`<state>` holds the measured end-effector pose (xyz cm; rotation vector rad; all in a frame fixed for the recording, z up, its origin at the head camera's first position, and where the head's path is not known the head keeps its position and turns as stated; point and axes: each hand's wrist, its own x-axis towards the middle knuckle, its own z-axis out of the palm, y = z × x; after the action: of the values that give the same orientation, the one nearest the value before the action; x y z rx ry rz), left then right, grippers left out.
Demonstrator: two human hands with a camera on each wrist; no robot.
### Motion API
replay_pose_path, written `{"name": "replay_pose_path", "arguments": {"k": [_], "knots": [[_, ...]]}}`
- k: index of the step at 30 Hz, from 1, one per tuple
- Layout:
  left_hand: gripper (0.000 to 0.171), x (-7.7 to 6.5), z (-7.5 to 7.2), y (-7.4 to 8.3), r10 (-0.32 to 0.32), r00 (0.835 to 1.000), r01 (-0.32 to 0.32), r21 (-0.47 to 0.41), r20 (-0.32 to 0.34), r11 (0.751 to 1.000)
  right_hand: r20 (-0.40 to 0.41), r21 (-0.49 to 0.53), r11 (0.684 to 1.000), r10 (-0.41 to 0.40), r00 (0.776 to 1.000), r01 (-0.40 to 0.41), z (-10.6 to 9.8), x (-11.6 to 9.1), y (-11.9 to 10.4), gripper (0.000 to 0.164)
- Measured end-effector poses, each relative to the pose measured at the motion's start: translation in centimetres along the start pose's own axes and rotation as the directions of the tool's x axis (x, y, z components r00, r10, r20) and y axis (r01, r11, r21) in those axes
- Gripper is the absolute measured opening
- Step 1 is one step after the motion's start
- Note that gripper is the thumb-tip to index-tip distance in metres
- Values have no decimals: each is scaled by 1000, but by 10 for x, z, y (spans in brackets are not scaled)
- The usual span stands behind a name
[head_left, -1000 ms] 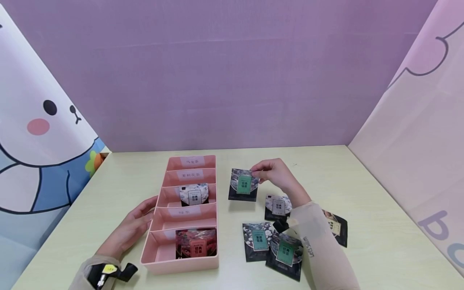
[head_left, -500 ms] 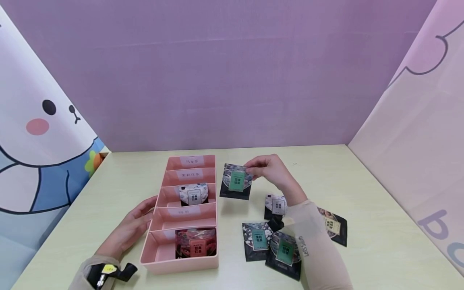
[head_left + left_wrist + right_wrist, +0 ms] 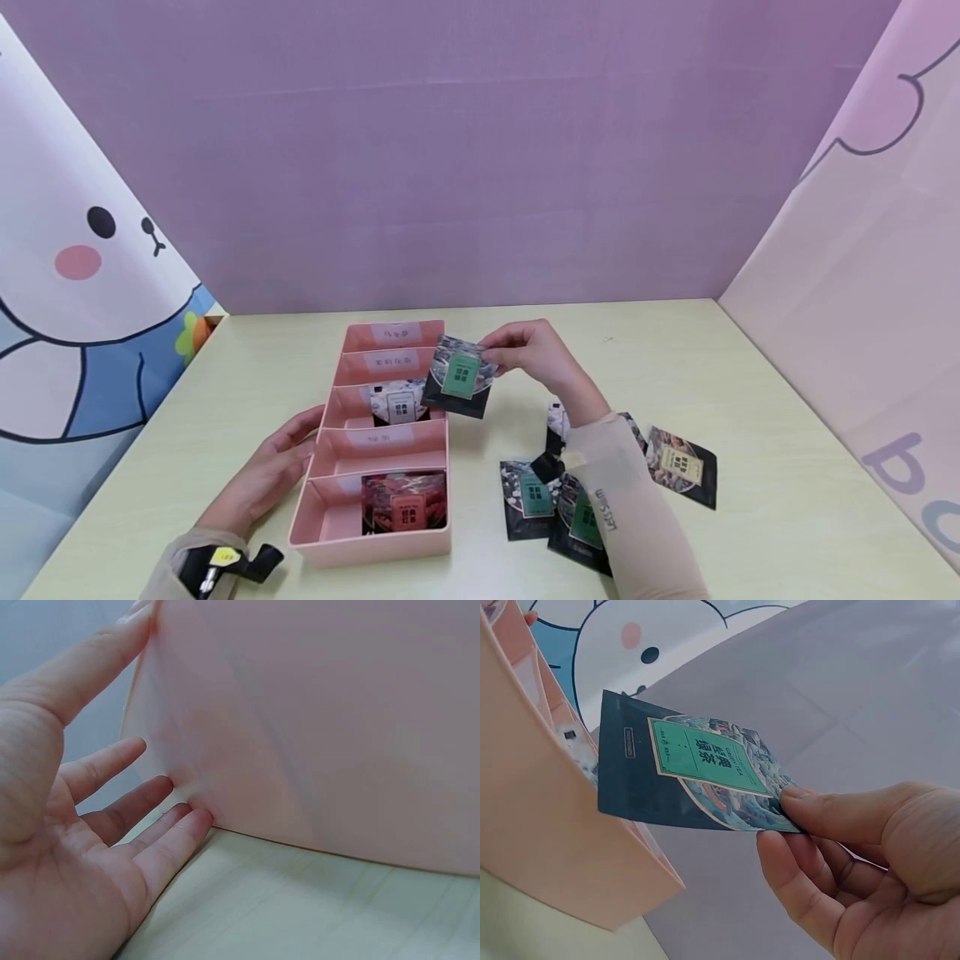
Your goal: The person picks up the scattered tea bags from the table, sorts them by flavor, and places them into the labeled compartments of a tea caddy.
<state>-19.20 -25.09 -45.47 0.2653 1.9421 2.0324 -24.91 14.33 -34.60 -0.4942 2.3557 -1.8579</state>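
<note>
My right hand pinches a dark tea sachet with a green label by its upper right corner. In the head view the sachet overlaps the right rim of a pink divided box; the right wrist view shows the sachet between thumb and fingertips. My left hand touches the box's left side, its fingers fairly straight against the wall in the left wrist view. Inside the box, a white patterned sachet stands in the middle compartment, and a red sachet lies in the nearest one.
Right of the box lie several more sachets: a floral green-labelled one, a dark green-labelled one partly under my right sleeve, and a brown one. White paper labels mark the compartments. A purple backdrop rises behind the table.
My right hand has carried the green-labelled sachet leftward, from beside the box to over its right rim, tilting it slightly. My left hand has stayed at the box's side.
</note>
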Motion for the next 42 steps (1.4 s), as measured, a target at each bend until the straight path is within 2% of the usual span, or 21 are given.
{"name": "replay_pose_path", "arguments": {"k": [5, 13, 19, 25, 33, 42], "knots": [[52, 2, 0, 0, -15, 1000, 16, 23, -6, 1000, 43, 5, 1000, 0, 999, 0, 12, 3, 0, 17], [45, 0, -1, -1, 18, 1000, -18, -18, -1, 1000, 108, 8, 998, -61, 992, 60, 27, 6, 2, 17], [43, 0, -2, 0, -6, 1000, 6, -7, -16, 1000, 124, 12, 997, -77, 989, 76, 37, 6, 1, 16], [41, -1, -3, 1, 12, 1000, -13, -16, -12, 1000, 127, 26, 995, -94, 987, 91, 46, 4, -6, 16], [39, -1, -1, 0, 4, 1000, -4, -40, -8, 999, 176, -3, 999, -46, 983, 47, 57, 4, -8, 15], [37, 0, -1, -3, 25, 1000, -24, -59, 5, 998, 243, -62, 998, 14, 970, 1, 68, 6, -3, 13]]}}
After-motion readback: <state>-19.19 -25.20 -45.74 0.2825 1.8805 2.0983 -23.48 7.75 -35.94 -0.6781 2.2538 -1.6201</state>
